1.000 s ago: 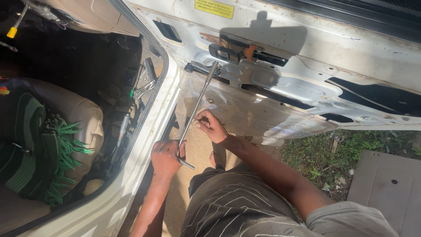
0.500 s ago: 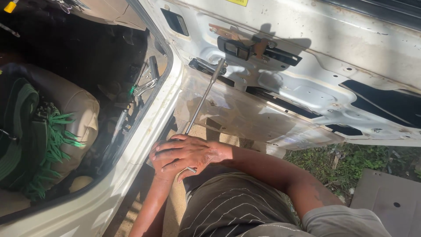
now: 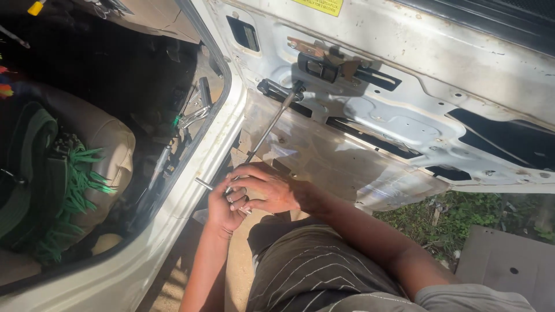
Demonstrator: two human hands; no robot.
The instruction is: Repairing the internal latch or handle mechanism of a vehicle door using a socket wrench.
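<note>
A long metal T-handle wrench (image 3: 269, 130) runs from my hands up to a black bracket (image 3: 283, 91) on the bare inner panel of an open white car door (image 3: 404, 69). My left hand (image 3: 222, 209) grips the wrench's lower end, where the short cross handle sticks out to the left. My right hand (image 3: 266, 188) lies over the left one, fingers wrapped around the same end. The wrench tip touches the bracket.
The car's cabin opens at left, with a tan seat (image 3: 107, 150) carrying a green bag (image 3: 34, 173). The white door sill (image 3: 173, 219) runs under my hands. Grass (image 3: 462, 216) and a grey slab (image 3: 509, 266) lie at lower right.
My right hand slid down the wrench shaft from its middle and closed over my left hand at the handle end. The view has tilted and moved closer.
</note>
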